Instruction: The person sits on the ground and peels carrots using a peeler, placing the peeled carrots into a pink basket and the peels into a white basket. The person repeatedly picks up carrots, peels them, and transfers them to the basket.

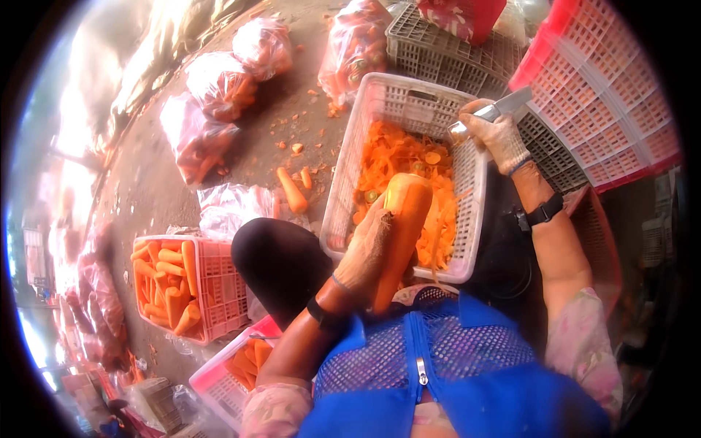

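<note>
My left hand, in a work glove, grips a thick orange carrot. The carrot is held tilted over the near part of a white plastic crate, its broad end upward and its lower end near my blue mesh vest. Orange peelings and some cut carrot tops lie inside this crate. Over the crate's far right corner, my gloved right hand is closed around a metal-bladed knife, apart from the carrot. The blade points up and right; the fingers partly hide the handle.
Left of my knee stands a pink crate of carrots, with another carrot-filled crate nearer me. Plastic bags of carrots sit on the floor beyond. Loose carrots lie beside the white crate. Grey crates and a tilted pink-and-white crate stand right.
</note>
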{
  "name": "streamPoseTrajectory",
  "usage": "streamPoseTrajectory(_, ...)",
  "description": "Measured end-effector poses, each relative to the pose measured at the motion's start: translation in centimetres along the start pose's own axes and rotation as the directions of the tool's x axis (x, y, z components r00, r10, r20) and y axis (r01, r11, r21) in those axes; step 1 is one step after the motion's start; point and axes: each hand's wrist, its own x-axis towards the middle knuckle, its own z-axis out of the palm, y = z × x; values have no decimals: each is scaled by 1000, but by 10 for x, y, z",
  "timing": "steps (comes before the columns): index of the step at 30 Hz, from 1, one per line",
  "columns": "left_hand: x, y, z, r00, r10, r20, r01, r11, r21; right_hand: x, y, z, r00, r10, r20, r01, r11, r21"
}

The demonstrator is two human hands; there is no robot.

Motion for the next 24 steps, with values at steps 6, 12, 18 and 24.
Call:
streamPoseTrajectory(6,8,25,34,955,106,-277,-106,994,17,-121,-28,53,874,41,485,-192,945,265)
streamPoseTrajectory(12,21,-1,10,977,115,-178,-116,993,6,-123,-31,81,619,-148,771,172,984,50)
streamPoseTrajectory(18,7,0,36,960,275,58,-223,618,754,-19,-32,39,965,-124,231,139,989,-52)
streamPoseTrajectory(24,-1,1,-9,994,106,9,-106,980,167,-49,-20,28,996,40,79,-44,998,51)
